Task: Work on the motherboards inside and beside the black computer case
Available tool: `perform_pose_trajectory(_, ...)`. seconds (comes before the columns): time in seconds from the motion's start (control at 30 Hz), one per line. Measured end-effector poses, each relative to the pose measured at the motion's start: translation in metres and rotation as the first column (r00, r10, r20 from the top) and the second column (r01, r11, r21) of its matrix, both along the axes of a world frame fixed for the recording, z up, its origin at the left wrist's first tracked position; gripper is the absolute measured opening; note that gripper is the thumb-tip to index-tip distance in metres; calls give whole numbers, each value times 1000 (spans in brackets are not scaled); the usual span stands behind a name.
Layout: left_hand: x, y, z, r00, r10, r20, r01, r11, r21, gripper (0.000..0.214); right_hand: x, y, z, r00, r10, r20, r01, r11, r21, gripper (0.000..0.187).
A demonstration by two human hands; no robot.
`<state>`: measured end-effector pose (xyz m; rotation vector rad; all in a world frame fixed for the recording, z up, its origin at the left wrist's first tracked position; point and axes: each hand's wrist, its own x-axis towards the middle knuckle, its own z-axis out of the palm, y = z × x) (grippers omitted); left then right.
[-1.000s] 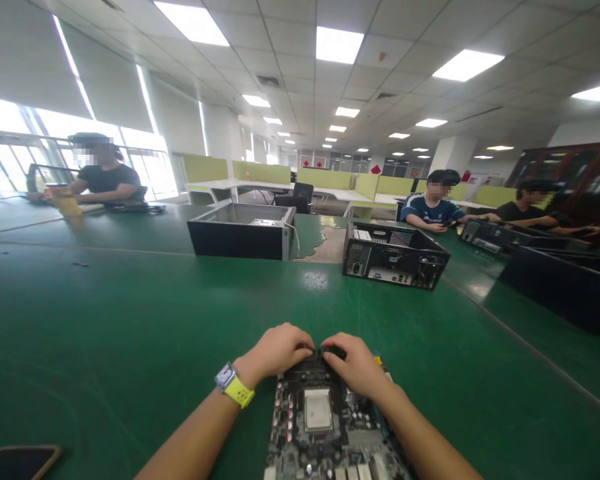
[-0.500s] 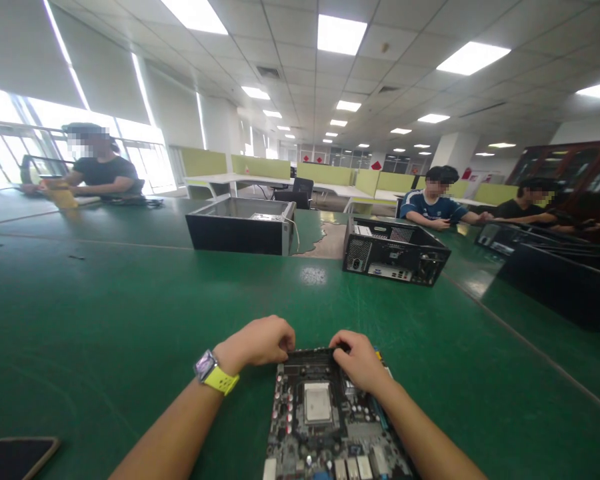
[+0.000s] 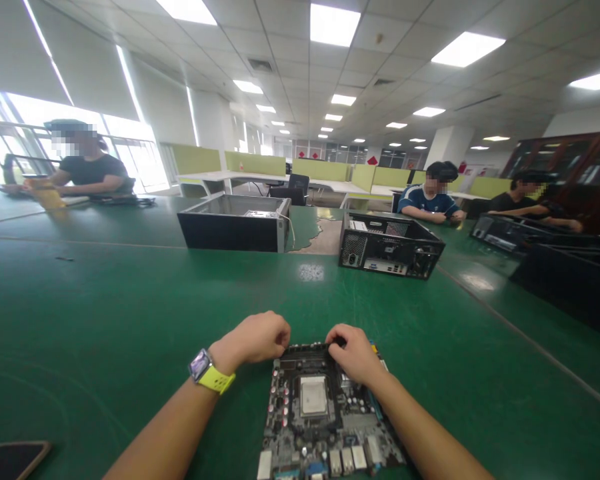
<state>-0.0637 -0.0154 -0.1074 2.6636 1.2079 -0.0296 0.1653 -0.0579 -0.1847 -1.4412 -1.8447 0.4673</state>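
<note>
A motherboard (image 3: pixel 325 427) lies flat on the green table in front of me, with a silver square processor (image 3: pixel 313 395) in its socket. Along its far edge runs a narrow dark strip that looks like a memory stick (image 3: pixel 307 348). My left hand (image 3: pixel 260 339), below a watch on a yellow band, is closed with its fingertips at the strip's left end. At the right end, my right hand (image 3: pixel 354 353) has thumb and forefinger pinched. Fingers partly hide both ends, so I cannot tell whether the strip is seated in a slot.
Two opened computer cases, a black one (image 3: pixel 233 230) and one with its rear ports facing me (image 3: pixel 390 248), stand farther back. More dark cases (image 3: pixel 575 280) are at the right. A phone-like dark slab (image 3: pixel 13 460) lies bottom left. Several people sit around the table.
My hands stay at the two ends of the strip with hardly any movement. The view has shifted slightly. At the right, a co-worker's arms have drawn in closer to their body.
</note>
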Motion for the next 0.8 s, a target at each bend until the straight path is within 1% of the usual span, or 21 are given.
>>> perform_pose_trajectory(0.2, 4, -4, 4, 1000, 14, -26, -13, 1000, 23, 10, 0, 0, 0, 1000, 7, 0, -7, 1000, -1, 13)
perform_pose_trajectory(0.4, 4, -3, 0, 999, 28, -44, -26, 999, 46, 13, -2, -2, 4, 1000, 4, -21, -4, 1000, 2, 14)
perform_pose_trajectory(0.53, 4, -3, -1, 998, 16, -62, -11, 997, 73, 13, -2, -2, 3, 999, 24, -29, -24, 1000, 0, 14)
perform_pose_trajectory(0.8, 5, -3, 1, 995, 48, -88, -44, 998, 42, 14, -2, -2, 4, 999, 43, -22, -43, 999, 13, 17)
